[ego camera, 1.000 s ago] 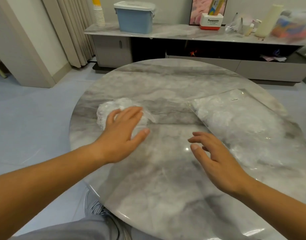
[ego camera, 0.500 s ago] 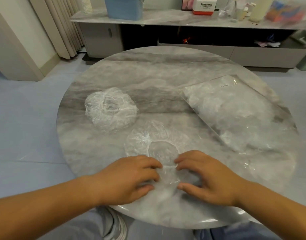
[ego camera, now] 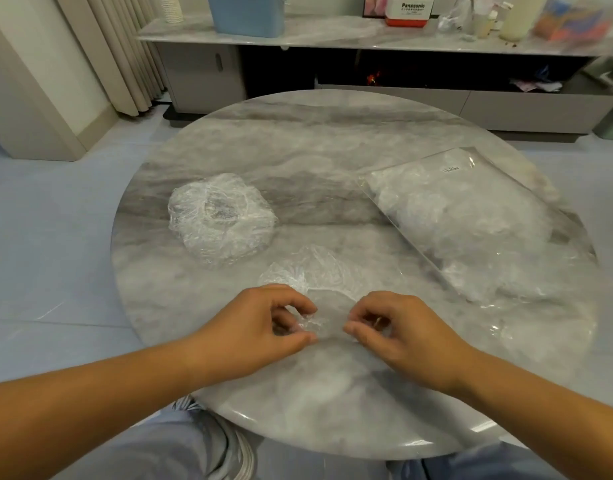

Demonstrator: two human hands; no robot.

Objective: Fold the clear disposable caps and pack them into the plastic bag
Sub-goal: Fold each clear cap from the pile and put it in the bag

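One clear disposable cap (ego camera: 327,277) lies spread on the round marble table (ego camera: 332,140) just in front of me. My left hand (ego camera: 260,327) pinches its near edge between thumb and fingers, and my right hand (ego camera: 398,327) pinches the same edge a little to the right. A pile of several crumpled clear caps (ego camera: 222,216) sits at the left of the table, apart from both hands. The clear plastic bag (ego camera: 471,220), with caps inside, lies flat at the right.
Behind the table runs a low marble-topped cabinet (ego camera: 332,36) with a blue lidded bin (ego camera: 246,12), a red and white box (ego camera: 407,13) and bottles. Curtains (ego camera: 118,46) hang at the left. My knees and a shoe (ego camera: 235,448) show under the table's near edge.
My left hand left the cap pile; one cap now lies in front of me. Both hands went from pressing flat on its near edge to pinching that edge.
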